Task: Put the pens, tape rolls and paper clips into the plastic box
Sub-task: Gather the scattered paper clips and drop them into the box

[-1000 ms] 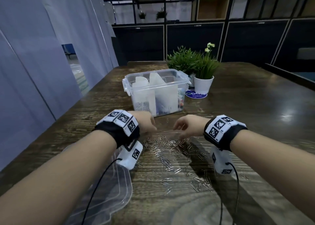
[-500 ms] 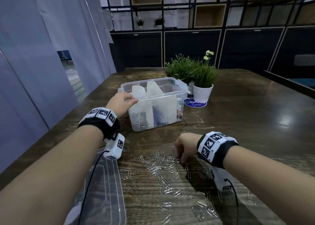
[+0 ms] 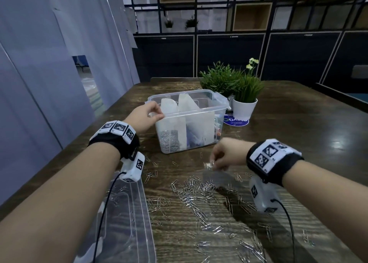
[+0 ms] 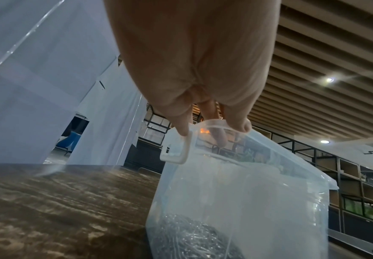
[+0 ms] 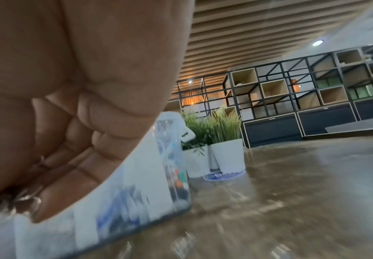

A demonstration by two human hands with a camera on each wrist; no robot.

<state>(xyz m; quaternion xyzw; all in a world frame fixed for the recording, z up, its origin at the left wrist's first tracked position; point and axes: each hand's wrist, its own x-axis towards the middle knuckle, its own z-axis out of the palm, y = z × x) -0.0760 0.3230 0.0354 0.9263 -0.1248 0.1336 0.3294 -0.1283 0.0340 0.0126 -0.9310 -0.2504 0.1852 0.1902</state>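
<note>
The clear plastic box (image 3: 199,111) stands open mid-table, with a heap of paper clips (image 3: 169,143) in its left compartment and white dividers beside it. My left hand (image 3: 157,114) grips the box's near-left rim; in the left wrist view its fingers (image 4: 236,121) curl over the box rim (image 4: 269,145). My right hand (image 3: 216,162) hovers just in front of the box, pinching a small bunch of paper clips (image 3: 208,165) above the table. Many loose paper clips (image 3: 195,192) lie scattered on the wood in front of me. The right wrist view is blurred.
The box's clear lid (image 3: 123,223) lies flat at the near left, under my left forearm. Two potted plants (image 3: 245,103) and a round blue disc (image 3: 236,121) sit right behind the box. Stray clips (image 3: 254,244) reach the near right table edge.
My left hand left the clip pile and took hold of the box's rim. My right hand closed on some clips and rose from the table towards the box.
</note>
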